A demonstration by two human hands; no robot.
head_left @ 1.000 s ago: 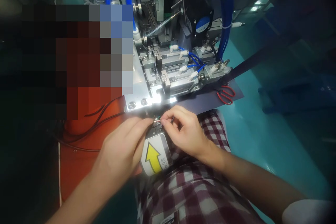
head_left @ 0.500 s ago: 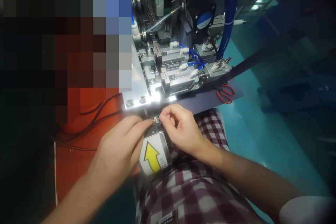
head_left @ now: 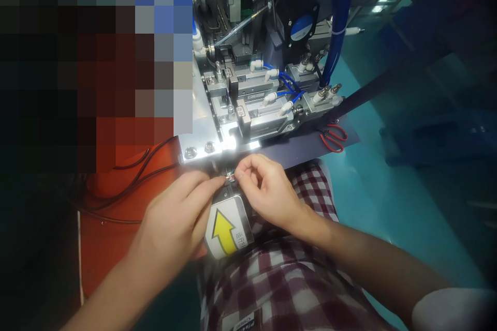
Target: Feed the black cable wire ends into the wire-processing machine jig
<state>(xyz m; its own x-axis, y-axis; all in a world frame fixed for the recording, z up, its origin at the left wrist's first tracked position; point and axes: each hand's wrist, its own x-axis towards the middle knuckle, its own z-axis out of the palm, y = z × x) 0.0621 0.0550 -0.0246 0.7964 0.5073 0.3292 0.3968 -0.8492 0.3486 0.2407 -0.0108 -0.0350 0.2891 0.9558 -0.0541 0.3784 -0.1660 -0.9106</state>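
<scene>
Several thin wires [head_left: 231, 176], seemingly white, red and green, show between my fingertips just in front of the machine. My left hand [head_left: 176, 212] comes from the lower left, its thumb and forefinger pinched at the wires' left side. From the right, my right hand [head_left: 267, 189] has thumb and forefinger pressed together on the other side of them, the remaining fingers curled. Right below the fingertips is a metal block with a white label [head_left: 229, 227] bearing a yellow arrow. The wire ends are too small to make out.
Pneumatic cylinders [head_left: 264, 121] with white fittings and blue hoses [head_left: 337, 26] stand ahead. Red-handled cutters [head_left: 334, 138] lie on a grey mat [head_left: 303, 150] at right. Black cables [head_left: 135, 186] cross an orange surface [head_left: 112, 248] at left. The upper left is pixelated.
Both hands keep the same pinch at nearly the same spot. The view has shifted very slightly.
</scene>
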